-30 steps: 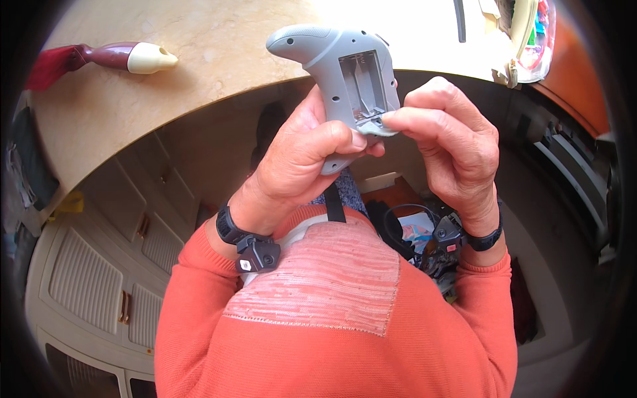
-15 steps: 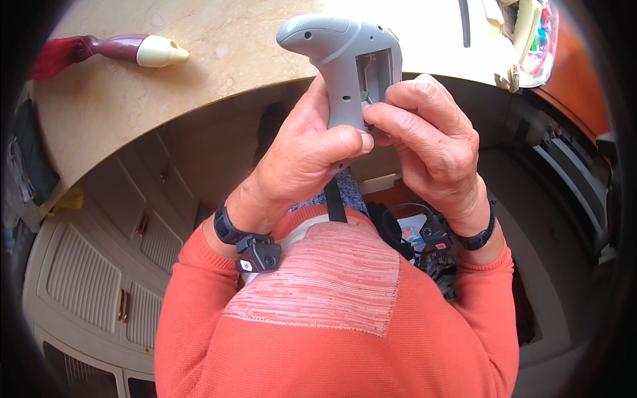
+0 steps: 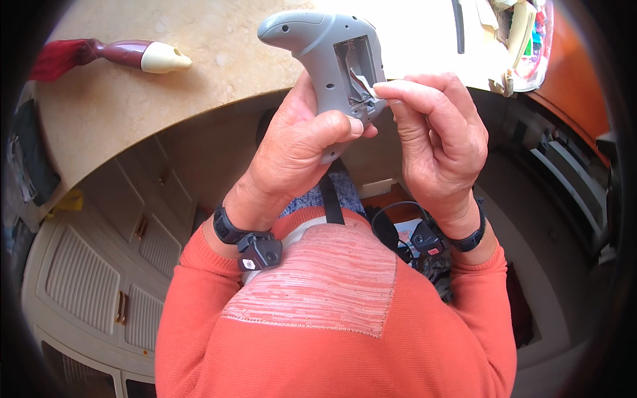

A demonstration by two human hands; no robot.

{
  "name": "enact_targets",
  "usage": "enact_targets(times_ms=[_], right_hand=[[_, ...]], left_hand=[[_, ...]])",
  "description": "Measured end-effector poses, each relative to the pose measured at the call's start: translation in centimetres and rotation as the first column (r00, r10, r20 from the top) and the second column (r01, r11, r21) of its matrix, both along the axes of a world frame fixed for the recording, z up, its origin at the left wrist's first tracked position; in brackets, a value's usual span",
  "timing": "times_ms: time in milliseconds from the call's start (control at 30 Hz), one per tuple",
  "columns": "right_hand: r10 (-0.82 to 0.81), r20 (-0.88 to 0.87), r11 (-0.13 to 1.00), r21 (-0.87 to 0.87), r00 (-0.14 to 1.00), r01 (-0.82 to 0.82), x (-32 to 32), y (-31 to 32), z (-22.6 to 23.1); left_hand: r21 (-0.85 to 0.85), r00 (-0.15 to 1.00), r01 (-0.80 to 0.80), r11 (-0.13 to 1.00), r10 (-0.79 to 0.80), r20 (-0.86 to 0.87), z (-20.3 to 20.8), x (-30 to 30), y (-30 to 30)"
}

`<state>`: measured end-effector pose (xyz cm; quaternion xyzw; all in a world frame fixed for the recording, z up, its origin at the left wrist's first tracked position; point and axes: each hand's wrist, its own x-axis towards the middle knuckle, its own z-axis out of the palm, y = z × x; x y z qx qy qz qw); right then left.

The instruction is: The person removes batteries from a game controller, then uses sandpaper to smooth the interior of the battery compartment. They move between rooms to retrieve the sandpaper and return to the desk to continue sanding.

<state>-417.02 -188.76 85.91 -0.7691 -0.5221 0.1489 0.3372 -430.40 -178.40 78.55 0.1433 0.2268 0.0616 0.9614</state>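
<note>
A grey game controller (image 3: 326,58) is held tilted above the counter's front edge, its back turned up and its battery compartment (image 3: 359,58) uncovered. My left hand (image 3: 282,146) is closed around its lower grip, thumb across the back. My right hand (image 3: 443,136) is closed in a pinch at the compartment's lower right edge. The index fingertip meets a thin white strip (image 3: 361,82) that slants out of the compartment. Metal contacts show inside, and no battery is visible there.
A brush-like tool with a maroon and cream handle (image 3: 142,56) lies on the marble-patterned counter (image 3: 219,50) at left. At the far right stands a clear container (image 3: 541,56) of small items, with a dark strip (image 3: 458,26) near it. Cabinets (image 3: 86,278) line the lower left.
The controller has shifted slightly left and turned, showing more of the compartment. My right fingers have drawn back from inside it to its edge, and the white strip now stands out.
</note>
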Motion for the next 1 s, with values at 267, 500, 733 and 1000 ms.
enact_targets(times_ms=[267,500,733,1000], right_hand=[[0.168,-0.018,0.986,-0.02,0.986,-0.168,-0.1,0.1,-1.3],[0.011,-0.046,0.999,0.032,0.999,-0.009,0.1,0.5,-0.2],[0.264,0.193,0.964,-0.078,0.945,-0.254,-0.4,1.7,-1.1],[0.034,-0.166,0.995,-0.087,0.985,-0.049,0.5,2.2,-0.2]], left_hand=[[0.051,0.997,0.072,0.996,-0.071,-0.01,0.0,-0.7,0.6],[-0.213,0.995,-0.02,0.977,0.039,0.088,0.1,-0.1,0.7],[-0.33,0.994,-0.019,0.944,0.053,0.092,-0.2,-0.6,0.6],[-0.47,0.991,-0.056,0.881,0.108,0.084,-0.3,-0.6,0.4]])
